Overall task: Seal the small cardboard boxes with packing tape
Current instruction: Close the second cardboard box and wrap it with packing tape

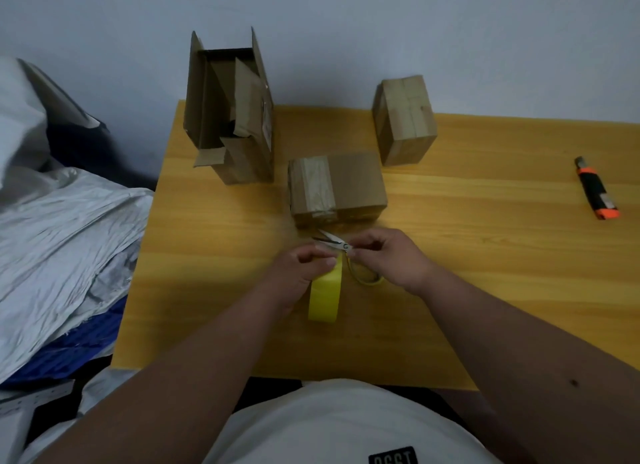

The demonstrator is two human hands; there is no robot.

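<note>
Scissors with steel blades and yellow loop handles (341, 252) sit in the right hand (391, 259), whose fingers are curled around the handles, the blades parted and pointing left toward the tape. Beside them the left hand (299, 273) grips a yellow roll of packing tape (323, 295) from above, fingers curled over its upper edge, holding it on edge just over the yellow wooden table (485, 255). Judging by this, the hands meet so that a pulled strip can be snipped. Just beyond them lies a small brown cardboard box (349, 183), a band of tape already over its left end, kept near for the next strip. Farther back to the right stands a second small cardboard box (405, 120), upright and taped shut. Back left rises a tall open cardboard carton (230, 110), flaps up. Well apart at right rests an orange and black utility knife (597, 193), untouched. Crumpled grey plastic bags (65, 235) pile up left of the table.
</note>
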